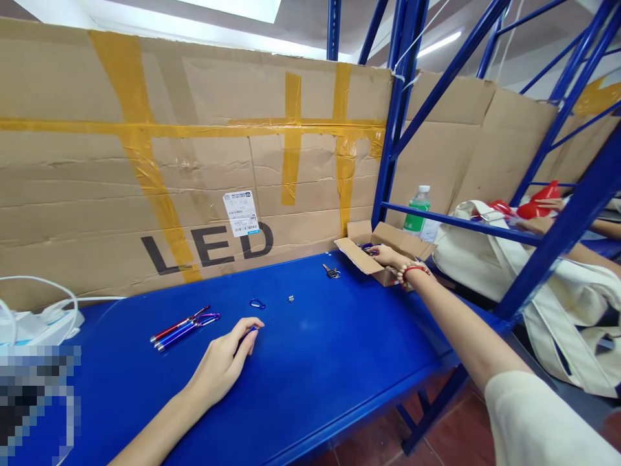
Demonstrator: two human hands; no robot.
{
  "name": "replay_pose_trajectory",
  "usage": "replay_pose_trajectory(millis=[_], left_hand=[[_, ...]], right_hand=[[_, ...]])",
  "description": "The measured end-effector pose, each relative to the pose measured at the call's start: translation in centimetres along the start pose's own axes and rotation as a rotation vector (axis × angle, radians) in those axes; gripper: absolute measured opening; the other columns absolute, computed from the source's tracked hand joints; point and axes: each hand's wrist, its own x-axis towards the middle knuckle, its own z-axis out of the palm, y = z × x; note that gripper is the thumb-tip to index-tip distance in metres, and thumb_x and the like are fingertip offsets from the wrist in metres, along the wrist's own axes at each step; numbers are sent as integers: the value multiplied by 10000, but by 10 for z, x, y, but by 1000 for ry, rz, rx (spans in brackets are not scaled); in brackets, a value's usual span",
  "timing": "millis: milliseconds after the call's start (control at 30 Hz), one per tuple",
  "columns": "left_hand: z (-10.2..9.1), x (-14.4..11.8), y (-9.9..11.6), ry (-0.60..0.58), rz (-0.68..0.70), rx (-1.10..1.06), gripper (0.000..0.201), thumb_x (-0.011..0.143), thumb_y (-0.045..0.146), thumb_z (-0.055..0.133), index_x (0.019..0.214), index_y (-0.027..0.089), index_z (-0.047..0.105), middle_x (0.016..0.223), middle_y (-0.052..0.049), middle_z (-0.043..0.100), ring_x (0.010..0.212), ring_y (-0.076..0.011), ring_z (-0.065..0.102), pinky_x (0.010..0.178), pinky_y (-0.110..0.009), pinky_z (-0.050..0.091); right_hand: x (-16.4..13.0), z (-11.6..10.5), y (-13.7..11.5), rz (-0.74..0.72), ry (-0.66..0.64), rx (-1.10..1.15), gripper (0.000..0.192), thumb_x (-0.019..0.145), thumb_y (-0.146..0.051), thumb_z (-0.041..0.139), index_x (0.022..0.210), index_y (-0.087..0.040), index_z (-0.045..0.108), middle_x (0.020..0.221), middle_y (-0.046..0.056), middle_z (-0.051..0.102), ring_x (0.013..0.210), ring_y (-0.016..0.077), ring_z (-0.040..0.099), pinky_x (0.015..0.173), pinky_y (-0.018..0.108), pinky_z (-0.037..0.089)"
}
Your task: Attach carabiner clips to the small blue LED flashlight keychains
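Tall brown cardboard (204, 155), crossed with yellow tape and printed LED, is walling off the back of a glossy blue tabletop (339, 356), and blue metal framing (388, 149) is rising at its right. From where I'm standing, the person's right hand (385, 254) is reaching into a small open brown cardboard box (361, 255) at the far right corner; its fingertips are dipping among dark contents, so I cannot tell whether they are grasping anything. The left hand (223, 356) is resting low over the table's middle, fingers curling toward the thumb. Some blue is showing between them, but I cannot tell whether it is a held piece or the tabletop.

Left of that hand, slim shiny red and blue metal tubes (180, 333) are lying side by side. Just beyond its fingertips a small blue metal carabiner (257, 306) is lying flat, with a tiny silver metal piece (291, 298) sitting to its right. Dark-headed metal keys (332, 272) are lying near the box, and a green-labelled clear plastic bottle (417, 210) is standing behind it.
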Motion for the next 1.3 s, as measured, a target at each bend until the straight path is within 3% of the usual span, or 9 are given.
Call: replay_pose_trajectory(millis=[167,367,433,533,667,767,900,1067,1300], left_hand=[[0,0,1,14,-2,6,331,924,403,260,1084,206,472,641,21,521,572,-111,504,592,-199,404],[-1,0,2,4,-7,-3,332,925,407,253,1091,206,459,642,22,517,571,-112,502,592,-205,397],[-1,0,1,1,-11,-3,334,926,411,250,1091,205,456,642,23,515,570,-112,501,593,-205,394],[-2,0,2,0,-20,1,341,925,418,245,1092,206,454,639,24,513,568,-113,499,592,-205,392],[-2,1,3,0,-21,2,343,924,417,243,1088,208,459,635,26,516,566,-113,501,590,-204,391],[-1,1,3,9,-16,0,343,923,414,245,1091,209,463,628,29,511,561,-111,501,586,-200,391],[-1,1,3,8,-14,2,339,921,410,255,1088,209,470,628,28,511,563,-111,503,587,-201,395],[-1,0,3,0,-15,-3,342,926,411,242,1094,212,465,636,23,510,573,-118,509,598,-209,400],[0,0,1,-2,-21,1,349,924,414,243,1097,213,470,633,23,510,565,-120,505,588,-210,395]], right_hand=[[36,15,-10,75,3,53,202,817,-200,559,972,-91,629,746,32,650,575,90,576,623,247,489],[39,18,-4,113,58,129,344,817,-131,480,1134,-33,573,841,123,677,586,109,617,541,184,471],[37,17,-3,107,73,121,362,780,-79,482,1126,-32,577,900,129,671,647,118,631,586,190,485],[36,14,-6,79,133,68,436,686,-15,505,1110,-66,596,1036,117,635,887,148,613,777,214,473],[34,10,-13,73,224,-23,480,644,-103,569,1121,-140,600,1170,118,546,1065,219,527,911,302,407],[25,7,-17,99,215,-42,315,639,-238,617,937,-146,663,1026,128,599,961,258,565,847,351,430],[-6,0,-9,86,98,33,132,699,-290,576,744,-199,661,688,78,634,754,213,600,686,304,467],[-37,-11,2,90,-37,143,223,770,-297,475,600,-218,596,458,23,521,540,168,562,555,275,463],[-35,-11,-6,134,-129,225,315,788,-236,414,484,-189,483,405,18,461,479,150,532,544,271,458]])
